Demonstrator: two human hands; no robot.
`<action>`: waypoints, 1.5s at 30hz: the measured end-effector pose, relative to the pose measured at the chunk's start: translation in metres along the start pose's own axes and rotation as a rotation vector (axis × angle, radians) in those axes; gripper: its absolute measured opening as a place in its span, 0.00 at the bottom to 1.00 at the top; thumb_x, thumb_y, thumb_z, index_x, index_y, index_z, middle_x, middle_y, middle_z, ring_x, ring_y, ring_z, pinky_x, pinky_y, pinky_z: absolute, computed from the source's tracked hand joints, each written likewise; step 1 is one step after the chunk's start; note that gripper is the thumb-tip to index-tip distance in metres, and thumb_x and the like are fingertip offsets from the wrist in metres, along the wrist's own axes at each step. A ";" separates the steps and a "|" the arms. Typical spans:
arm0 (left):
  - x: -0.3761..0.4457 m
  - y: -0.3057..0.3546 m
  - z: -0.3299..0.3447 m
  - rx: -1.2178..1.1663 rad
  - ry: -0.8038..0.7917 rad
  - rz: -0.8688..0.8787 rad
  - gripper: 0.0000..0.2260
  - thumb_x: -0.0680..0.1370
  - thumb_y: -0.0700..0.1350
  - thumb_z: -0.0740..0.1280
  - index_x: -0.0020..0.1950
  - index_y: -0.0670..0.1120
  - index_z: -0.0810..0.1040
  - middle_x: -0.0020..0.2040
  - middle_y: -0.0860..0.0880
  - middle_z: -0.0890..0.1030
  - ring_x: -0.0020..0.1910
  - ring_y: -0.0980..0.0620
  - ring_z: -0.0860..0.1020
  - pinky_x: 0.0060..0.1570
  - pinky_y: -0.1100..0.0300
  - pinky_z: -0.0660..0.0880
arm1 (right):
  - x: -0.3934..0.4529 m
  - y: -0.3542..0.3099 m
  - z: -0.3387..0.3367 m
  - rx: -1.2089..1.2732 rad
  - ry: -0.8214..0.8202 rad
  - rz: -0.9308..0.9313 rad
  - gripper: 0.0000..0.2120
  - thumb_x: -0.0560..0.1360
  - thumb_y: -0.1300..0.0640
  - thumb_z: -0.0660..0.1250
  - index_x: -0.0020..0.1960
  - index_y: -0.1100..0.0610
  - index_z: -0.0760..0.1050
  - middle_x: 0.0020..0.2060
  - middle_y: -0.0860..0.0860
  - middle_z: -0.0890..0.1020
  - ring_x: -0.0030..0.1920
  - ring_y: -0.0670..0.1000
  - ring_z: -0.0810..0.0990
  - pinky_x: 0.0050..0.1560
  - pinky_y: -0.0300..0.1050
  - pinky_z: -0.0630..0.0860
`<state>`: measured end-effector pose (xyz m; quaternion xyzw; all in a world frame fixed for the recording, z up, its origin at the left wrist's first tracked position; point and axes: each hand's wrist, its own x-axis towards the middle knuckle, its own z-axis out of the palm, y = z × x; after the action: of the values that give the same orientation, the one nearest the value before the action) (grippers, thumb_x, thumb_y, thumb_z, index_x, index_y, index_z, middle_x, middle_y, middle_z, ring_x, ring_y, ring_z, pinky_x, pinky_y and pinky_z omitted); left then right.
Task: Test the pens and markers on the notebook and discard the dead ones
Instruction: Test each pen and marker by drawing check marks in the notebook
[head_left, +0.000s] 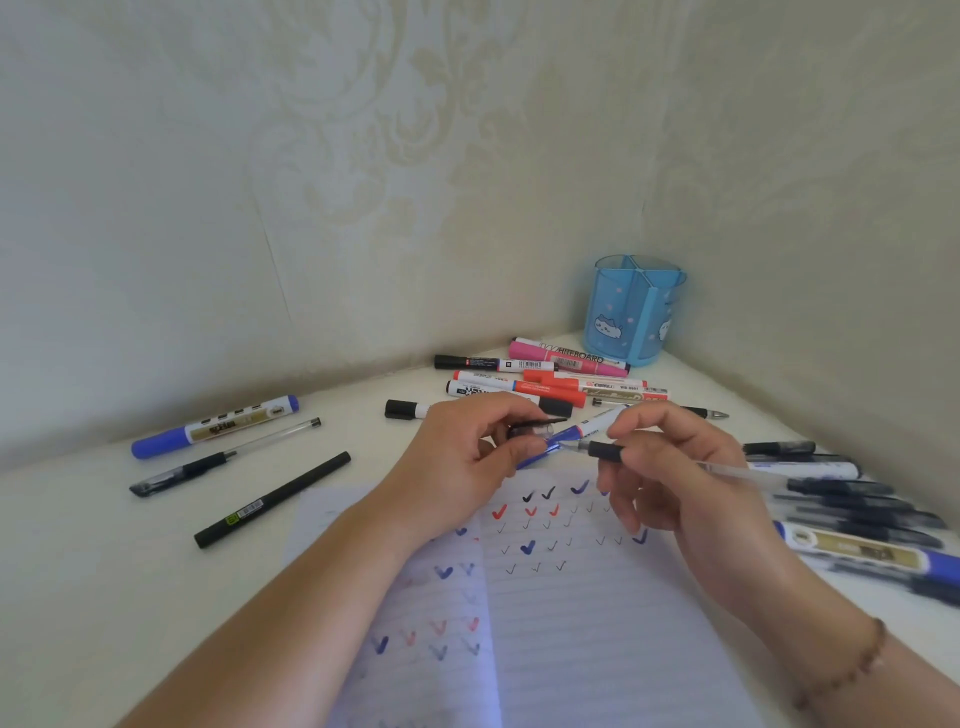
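An open lined notebook (587, 618) lies in front of me, covered with several black, red and blue tick marks. My right hand (670, 478) grips a clear gel pen (727, 470) by its black grip, its bare tip pointing left. My left hand (467, 462) pinches the pen's small clear cap (532, 430) just left of that tip. A blue and white marker (582, 434) lies on the table behind my hands.
A heap of red, pink, black markers (545, 376) lies at the back by a blue pen holder (636, 312). On the left lie a blue marker (213, 427), a capless gel pen (223, 460) and a black pen (272, 500). Dark pens (852, 506) line the right.
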<state>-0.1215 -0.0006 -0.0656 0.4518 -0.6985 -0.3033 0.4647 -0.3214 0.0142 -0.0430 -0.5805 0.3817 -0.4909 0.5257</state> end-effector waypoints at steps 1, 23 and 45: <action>0.000 0.000 0.000 0.011 -0.004 0.007 0.15 0.76 0.38 0.70 0.48 0.60 0.79 0.38 0.62 0.79 0.32 0.60 0.75 0.35 0.64 0.74 | 0.001 0.001 0.000 0.000 0.001 -0.003 0.06 0.67 0.60 0.63 0.37 0.51 0.76 0.30 0.57 0.80 0.23 0.54 0.70 0.23 0.34 0.63; -0.003 -0.001 0.001 -0.061 -0.037 0.047 0.08 0.78 0.42 0.69 0.56 0.48 0.83 0.34 0.43 0.81 0.26 0.52 0.76 0.30 0.54 0.77 | -0.002 0.005 0.007 -0.103 0.076 -0.073 0.09 0.69 0.59 0.71 0.49 0.59 0.82 0.37 0.54 0.86 0.24 0.54 0.77 0.25 0.33 0.70; 0.001 -0.013 0.002 0.608 0.075 -0.063 0.17 0.71 0.59 0.72 0.56 0.53 0.80 0.49 0.59 0.74 0.55 0.59 0.70 0.57 0.64 0.69 | 0.041 -0.037 -0.120 -1.627 -0.076 -0.014 0.09 0.76 0.55 0.67 0.55 0.46 0.80 0.47 0.41 0.77 0.50 0.50 0.77 0.52 0.51 0.75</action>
<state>-0.1189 -0.0069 -0.0771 0.6024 -0.7255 -0.0778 0.3238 -0.4311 -0.0478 -0.0038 -0.7994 0.5971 -0.0432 -0.0508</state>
